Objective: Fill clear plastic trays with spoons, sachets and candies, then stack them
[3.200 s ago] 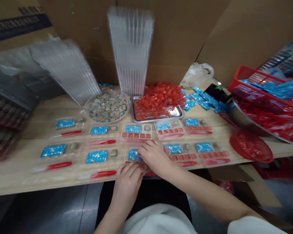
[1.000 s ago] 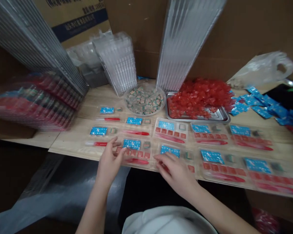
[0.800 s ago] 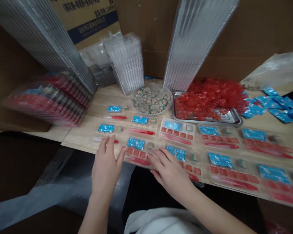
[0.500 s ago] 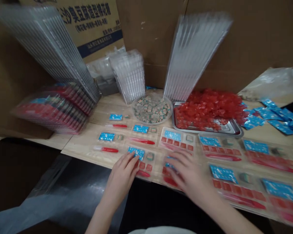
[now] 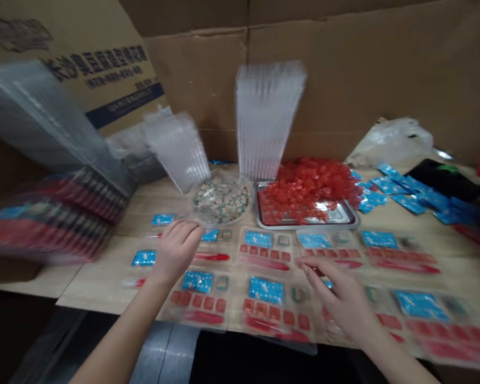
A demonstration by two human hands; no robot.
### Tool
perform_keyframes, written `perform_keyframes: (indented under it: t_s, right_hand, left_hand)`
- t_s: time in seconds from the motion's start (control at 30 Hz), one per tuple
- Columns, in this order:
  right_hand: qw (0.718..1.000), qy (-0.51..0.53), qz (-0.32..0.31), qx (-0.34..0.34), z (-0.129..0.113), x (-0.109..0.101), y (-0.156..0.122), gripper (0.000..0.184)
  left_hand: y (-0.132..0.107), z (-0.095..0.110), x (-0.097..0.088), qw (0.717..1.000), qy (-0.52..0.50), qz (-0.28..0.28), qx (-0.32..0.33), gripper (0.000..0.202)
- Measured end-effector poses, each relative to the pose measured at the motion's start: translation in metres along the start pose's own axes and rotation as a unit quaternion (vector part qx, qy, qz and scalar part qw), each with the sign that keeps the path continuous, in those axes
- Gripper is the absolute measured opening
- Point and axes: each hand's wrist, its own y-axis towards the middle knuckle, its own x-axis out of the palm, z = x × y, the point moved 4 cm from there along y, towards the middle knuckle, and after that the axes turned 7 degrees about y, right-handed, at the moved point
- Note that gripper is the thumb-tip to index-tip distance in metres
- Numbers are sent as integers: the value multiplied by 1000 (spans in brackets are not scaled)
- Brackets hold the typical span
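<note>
My left hand hangs over the left trays, just in front of a round bowl of small wrapped pieces. Its fingers are curled together; what they hold, if anything, is hidden. My right hand is above the front row of trays, thumb and forefinger pinched on something small and blurred. Around the hands lie clear plastic trays with a blue sachet, red squares and a red pen-like stick. At the left, another blue sachet lies beside a red-tipped stick.
Behind the trays stands a metal tray heaped with red pieces. Stacked clear trays lean against cardboard. Filled packs are piled at left. Loose blue sachets and a plastic bag lie at right.
The view has swung right. My left hand has moved up from a front tray toward the bowl. My right hand has shifted to trays farther right and its fingers have drawn together.
</note>
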Motion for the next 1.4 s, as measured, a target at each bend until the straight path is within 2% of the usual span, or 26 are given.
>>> perform_keyframes:
  t_s: [0.07,0.13,0.17,0.23,0.3,0.37,0.47,0.57,0.63,0.7,0.77,0.8,0.83,0.87,0.9,0.97,1.0,1.07,1.1,1.13,1.17,1.2,1.27,1.33,1.4]
  right_hand:
    - [992,82,-47,89,5,6,0,29]
    - [983,101,-101,114,12,11,5,32]
    - [986,74,-108,100,17,9,12,30]
    - [995,-24,-78,53,28,-3,32,22]
    - [992,-122,-33,27,39,-18,60,18]
    - [976,-218,-25,5,45,-25,91,18]
    - [940,-328,-78,-52,42,-11,128,21]
    - [927,-355,-105,-58,41,10,146,23]
    - [930,-349,-104,-55,44,16,149,22]
    - [933,-345,-90,-54,49,12,148,23]
    - [963,-265,-46,-29,53,-2,143,25]
    - [983,-180,-24,3,54,-10,138,25]
    - [997,-67,-8,47,55,-17,131,24]
    - [994,62,-3,95,55,-22,121,24]
    - [973,184,-11,139,52,-24,110,24]
    - [915,349,-63,195,39,-19,82,26]
    - [892,393,-93,205,30,-15,68,27]
    - [872,424,-137,205,14,-4,40,29]
    - [869,428,-146,201,9,2,28,29]
    - [868,433,-144,199,6,7,18,28]
    - [865,439,-135,200,5,11,9,28]
    - [863,444,-125,206,6,13,2,28]
    - [873,425,-111,212,13,12,-9,28]
    - [918,345,-76,182,24,-2,-14,28]
    - [968,220,-11,123,33,-25,-18,29]
  left_hand:
    - [-11,31,-20,996,-48,67,34,14]
    - [-21,72,-33,985,-141,58,80,14]
    - [-25,93,-37,981,-171,43,84,14]
    - [-33,129,-39,975,-209,29,70,13]
    - [-39,156,-36,973,-227,22,43,13]
    - [-43,174,-31,973,-229,12,31,16]
    - [-46,188,-25,974,-225,-29,26,18]
    - [-53,188,-25,971,-233,-51,-8,26]
    - [-61,183,-26,969,-239,-56,-36,27]
    - [-69,176,-26,964,-253,-61,-57,26]
    - [-73,168,-24,953,-287,-57,-84,26]
    - [-71,163,-22,942,-312,-54,-107,26]
    - [-67,158,-19,928,-342,-54,-138,25]
    - [-61,153,-14,908,-376,-58,-176,24]
    - [-52,149,-8,879,-419,-63,-220,22]
    - [-31,146,5,794,-519,-68,-308,24]
    - [-21,148,12,742,-571,-73,-343,26]
    - [-4,157,23,653,-647,-85,-386,27]
    - [1,162,27,628,-664,-89,-397,24]
    - [3,166,29,624,-663,-90,-404,19]
    - [2,170,29,643,-644,-88,-405,15]
    - [0,172,27,683,-608,-84,-396,13]
    - [-10,175,15,793,-499,-75,-341,8]
    - [-25,178,-1,883,-385,-67,-260,10]
    - [-44,179,-14,931,-305,-66,-191,19]
